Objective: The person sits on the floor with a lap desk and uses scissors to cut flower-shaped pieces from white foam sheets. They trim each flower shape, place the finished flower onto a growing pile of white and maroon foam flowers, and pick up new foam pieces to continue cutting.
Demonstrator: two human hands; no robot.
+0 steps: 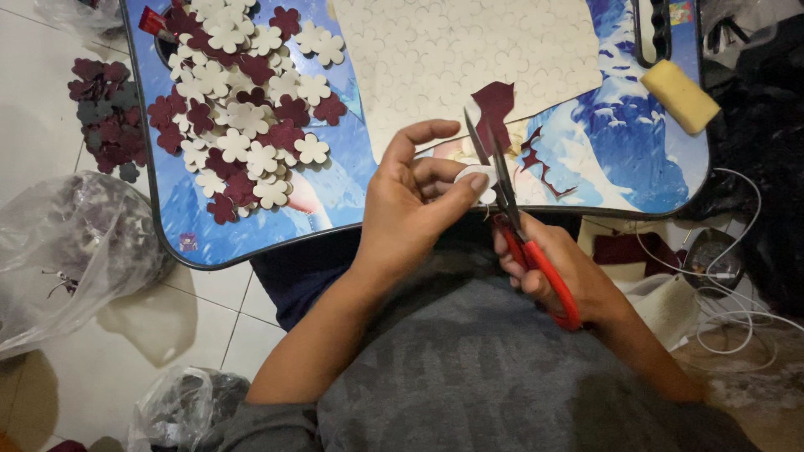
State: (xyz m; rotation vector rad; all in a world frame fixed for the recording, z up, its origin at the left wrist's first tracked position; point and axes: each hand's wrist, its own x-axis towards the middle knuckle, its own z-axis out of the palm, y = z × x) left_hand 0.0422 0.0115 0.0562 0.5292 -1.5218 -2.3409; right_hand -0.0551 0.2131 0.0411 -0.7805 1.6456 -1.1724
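The person sat with a small blue lap table across the knees, and everything else lay in relation to it. At its near edge, just in front of the grey shirt, the left hand pinched a small white foam piece between thumb and fingertips; the thumb pressed on top, the index finger arched loosely above, and the other fingers curled underneath. The piece sat at the fingertips, pointing toward the right hand, so it lay directly beside the blades.

The right hand gripped red-handled scissors, fingers closed through the loops. Their long axis ran from the hand, low and off the near edge of the table, up and away over the tabletop, and the dark blades stood only slightly parted, touching or nearly touching the right edge of the white piece. A maroon scrap showed just beyond the blade tips; whether the blades touched it could not be told.

Farther in on the table, a large white foam sheet marked with flower outlines lay at the far middle, and a heap of white and maroon foam flowers covered the far left part. A yellow sponge block rested at the table's far right corner.
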